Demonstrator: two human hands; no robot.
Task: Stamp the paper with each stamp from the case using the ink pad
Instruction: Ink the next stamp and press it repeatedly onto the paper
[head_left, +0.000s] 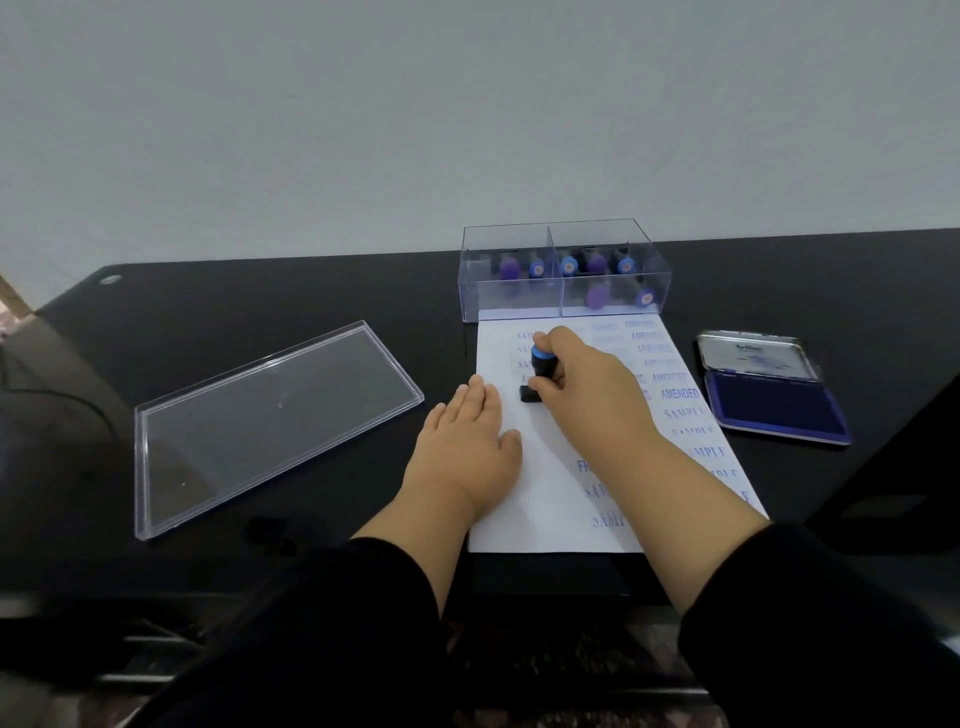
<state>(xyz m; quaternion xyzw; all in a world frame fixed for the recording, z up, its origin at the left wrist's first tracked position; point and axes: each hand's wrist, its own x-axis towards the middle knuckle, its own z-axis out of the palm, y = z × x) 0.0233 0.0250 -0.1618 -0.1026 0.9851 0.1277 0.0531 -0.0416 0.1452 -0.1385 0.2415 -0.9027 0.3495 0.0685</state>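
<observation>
Black worktop (311, 291), grey wall: stamping well underway.
Right hand (587, 379) gripped blue-capped black stamp (542, 364) on print-covered white paper (540, 499), left hand (467, 436) flat on it; seven stamps remained in clear plastic case (563, 270), open blue ink pad (779, 402) at right.

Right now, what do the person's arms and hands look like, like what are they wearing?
Both arms wear long black sleeves: the left sleeve and the right sleeve end partway up the forearms, leaving the wrists uncovered. The left hand and right hand are bare: no gloves, and no rings, watch or bracelets are visible.
</observation>
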